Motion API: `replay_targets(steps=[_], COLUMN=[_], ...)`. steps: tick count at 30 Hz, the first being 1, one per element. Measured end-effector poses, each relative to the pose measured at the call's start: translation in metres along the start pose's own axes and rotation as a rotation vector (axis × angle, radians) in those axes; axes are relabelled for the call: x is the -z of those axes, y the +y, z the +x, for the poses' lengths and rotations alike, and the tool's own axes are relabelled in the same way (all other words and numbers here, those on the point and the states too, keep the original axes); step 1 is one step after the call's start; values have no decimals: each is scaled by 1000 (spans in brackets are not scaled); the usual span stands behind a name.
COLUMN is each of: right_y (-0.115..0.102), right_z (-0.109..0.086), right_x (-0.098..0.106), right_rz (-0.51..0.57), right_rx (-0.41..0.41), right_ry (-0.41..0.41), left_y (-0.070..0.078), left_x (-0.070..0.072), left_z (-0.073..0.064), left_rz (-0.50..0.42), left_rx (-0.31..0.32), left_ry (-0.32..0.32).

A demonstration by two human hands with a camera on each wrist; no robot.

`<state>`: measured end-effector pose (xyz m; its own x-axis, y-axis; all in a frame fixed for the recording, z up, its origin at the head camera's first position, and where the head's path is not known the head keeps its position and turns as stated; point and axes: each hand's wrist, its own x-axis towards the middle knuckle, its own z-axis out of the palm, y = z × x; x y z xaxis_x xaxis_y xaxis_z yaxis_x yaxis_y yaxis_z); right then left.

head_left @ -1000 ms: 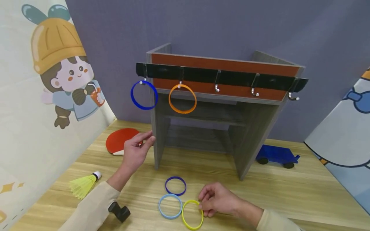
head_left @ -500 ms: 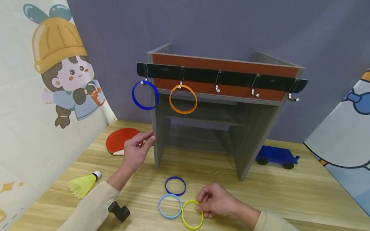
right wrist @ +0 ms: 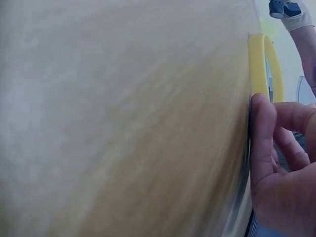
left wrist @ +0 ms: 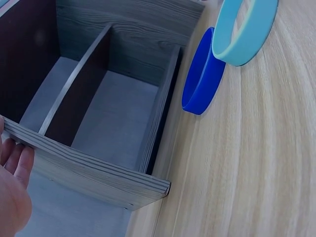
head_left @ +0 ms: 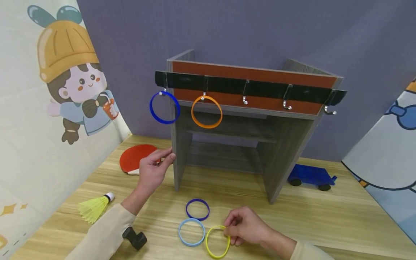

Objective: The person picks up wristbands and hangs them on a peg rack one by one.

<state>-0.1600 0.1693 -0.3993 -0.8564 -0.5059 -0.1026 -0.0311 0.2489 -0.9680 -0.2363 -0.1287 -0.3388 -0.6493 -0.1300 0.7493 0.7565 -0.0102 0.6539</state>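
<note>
The grip of the right hand (head_left: 248,227) pinches the edge of a yellow ring (right wrist: 257,64), lower centre of the head frame; a light-blue ring (head_left: 192,245) lies just beside it on the counter (head_left: 325,213). Left of centre, the left hand (head_left: 152,173) touches the grey shelf unit (head_left: 181,155); whether it pinches the panel's edge cannot be told.

A red paddle (head_left: 134,157), yellow shuttlecock (head_left: 95,207) and blue wheeled cart (head_left: 311,174) rest on the wooden table (head_left: 325,216).
</note>
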Motion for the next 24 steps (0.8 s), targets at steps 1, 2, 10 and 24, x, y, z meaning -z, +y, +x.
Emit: replay_targets(steps=[1,2,10,24], right_y=[0,0,-2,-21], right_z=[-1,-1,-5,-5], right_x=[1,1,12,29], right_rz=[1,3,75,193], right_rx=[-3,-6,-5,137], right_ry=[5,10,-1,83], left_y=[-3,-6,-11,-7], left_x=[1,1,2,3], left_z=[0,0,-2,-2], left_rz=[-10,-13,-37,-40], left_rx=[0,0,-57,-59], left_ry=[6,12,29,40])
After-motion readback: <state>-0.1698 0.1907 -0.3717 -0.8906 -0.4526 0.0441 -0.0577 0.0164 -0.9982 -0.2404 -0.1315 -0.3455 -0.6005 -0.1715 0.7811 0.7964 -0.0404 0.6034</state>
